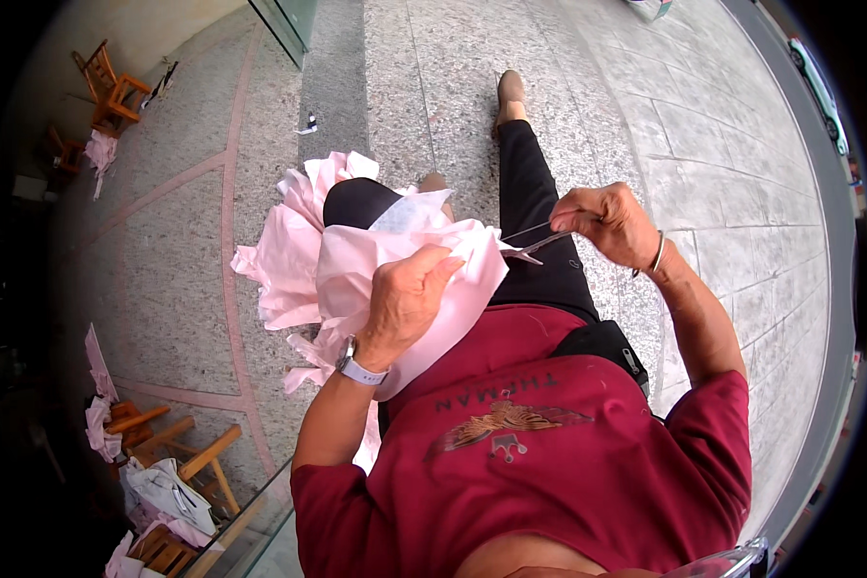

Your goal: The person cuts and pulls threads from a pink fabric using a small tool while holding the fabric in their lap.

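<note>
My left hand (407, 301) pinches a thin pale pink cloth (356, 265) between thumb and fingers, over my lap. More of the cloth hangs in folds over my bent left knee, with a whitish dotted patch near the top. My right hand (612, 220) is closed around slim metal scissors (528, 253), held to the right of the cloth. Their metal end lies beside the cloth's right edge; whether it touches the fabric I cannot tell. My right fingers hide most of the handles.
A wooden chair (116, 96) stands at the far left. Nearer on the left, wooden furniture (212, 458) carries pink and white cloth. A glass panel (284, 29) rises at the top. A small dark and white object (308, 123) lies on the speckled floor. Paving (722, 193) extends right.
</note>
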Demonstrator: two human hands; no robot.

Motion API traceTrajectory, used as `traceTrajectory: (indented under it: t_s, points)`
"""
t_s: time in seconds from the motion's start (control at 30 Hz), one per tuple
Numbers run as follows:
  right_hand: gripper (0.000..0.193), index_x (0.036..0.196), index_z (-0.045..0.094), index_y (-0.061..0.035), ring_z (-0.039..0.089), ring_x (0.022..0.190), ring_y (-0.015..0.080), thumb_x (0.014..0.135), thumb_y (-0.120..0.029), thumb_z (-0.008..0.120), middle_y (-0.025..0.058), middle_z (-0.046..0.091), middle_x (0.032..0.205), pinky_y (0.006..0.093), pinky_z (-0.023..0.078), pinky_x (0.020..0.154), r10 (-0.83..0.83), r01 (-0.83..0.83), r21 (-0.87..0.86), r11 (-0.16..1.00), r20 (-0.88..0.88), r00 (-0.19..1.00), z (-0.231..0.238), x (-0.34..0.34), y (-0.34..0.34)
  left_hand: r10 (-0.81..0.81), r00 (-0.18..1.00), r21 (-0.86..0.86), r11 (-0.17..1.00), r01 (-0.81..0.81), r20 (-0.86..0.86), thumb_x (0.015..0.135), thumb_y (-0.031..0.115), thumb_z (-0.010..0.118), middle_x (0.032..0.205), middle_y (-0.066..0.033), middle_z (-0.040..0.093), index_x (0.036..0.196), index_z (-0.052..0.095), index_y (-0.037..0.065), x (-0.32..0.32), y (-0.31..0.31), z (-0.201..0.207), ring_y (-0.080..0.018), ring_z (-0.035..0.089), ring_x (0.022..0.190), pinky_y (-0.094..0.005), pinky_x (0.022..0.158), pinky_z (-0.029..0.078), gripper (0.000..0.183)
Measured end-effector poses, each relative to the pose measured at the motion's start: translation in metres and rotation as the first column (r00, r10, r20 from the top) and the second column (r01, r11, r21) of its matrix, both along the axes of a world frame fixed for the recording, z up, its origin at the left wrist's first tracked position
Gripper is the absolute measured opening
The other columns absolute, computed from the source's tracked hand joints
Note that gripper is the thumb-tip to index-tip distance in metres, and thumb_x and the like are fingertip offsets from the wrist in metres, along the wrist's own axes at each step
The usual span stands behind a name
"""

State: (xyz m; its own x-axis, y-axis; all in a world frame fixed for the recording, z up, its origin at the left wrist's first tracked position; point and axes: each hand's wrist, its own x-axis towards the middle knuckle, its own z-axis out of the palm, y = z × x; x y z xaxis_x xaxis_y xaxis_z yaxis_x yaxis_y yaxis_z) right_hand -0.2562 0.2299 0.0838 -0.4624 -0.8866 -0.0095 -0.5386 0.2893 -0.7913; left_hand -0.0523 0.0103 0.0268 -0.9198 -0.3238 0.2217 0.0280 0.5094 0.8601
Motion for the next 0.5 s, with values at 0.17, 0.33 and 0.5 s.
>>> traceTrajectory:
  t_s: [0.17, 0.33, 0.5]
  points:
    - [0.013, 0.094, 0.068, -0.0003, 0.059, 0.076, 0.0082, 0.092, -0.013, 0.067, 0.0124, 0.067, 0.077, 0.0316, 0.049, 0.070, -0.370, 0.404, 0.109, 0.908, -0.238, 0.898, -0.044, -0.078, 0.058, 0.057, 0.995, 0.026, 0.998, -0.059, 0.076, 0.098, 0.022, 0.064, 0.063, -0.0161, 0.058, 0.094, 0.066, 0.002, 0.014, -0.018, -0.005, -0.0299, 0.057, 0.052, -0.0377, 0.051, 0.043, 0.021]
    - [0.029, 0.091, 0.069, -0.0036, 0.067, 0.081, 0.0371, 0.096, -0.029, 0.057, 0.0196, 0.068, 0.080, 0.0470, 0.048, 0.072, -0.283, 0.649, 0.279, 0.707, -0.730, 0.622, -0.108, -0.144, 0.188, 0.053, 0.998, 0.071, 0.996, -0.056, 0.044, 0.097, 0.021, 0.064, 0.065, -0.0160, 0.059, 0.094, 0.066, 0.001, 0.006, -0.012, -0.008, -0.0300, 0.059, 0.055, -0.0382, 0.053, 0.044, 0.020]
    - [0.022, 0.098, 0.071, -0.0031, 0.068, 0.072, 0.0315, 0.095, -0.020, 0.057, 0.0148, 0.070, 0.080, 0.0438, 0.050, 0.065, -0.285, 0.503, 0.360, 0.786, -0.512, 0.811, -0.106, -0.120, 0.169, 0.047, 0.998, 0.041, 0.998, -0.049, 0.042, 0.097, 0.019, 0.064, 0.070, -0.0167, 0.062, 0.096, 0.066, 0.001, 0.004, -0.011, -0.007, -0.0309, 0.063, 0.061, -0.0384, 0.056, 0.046, 0.018]
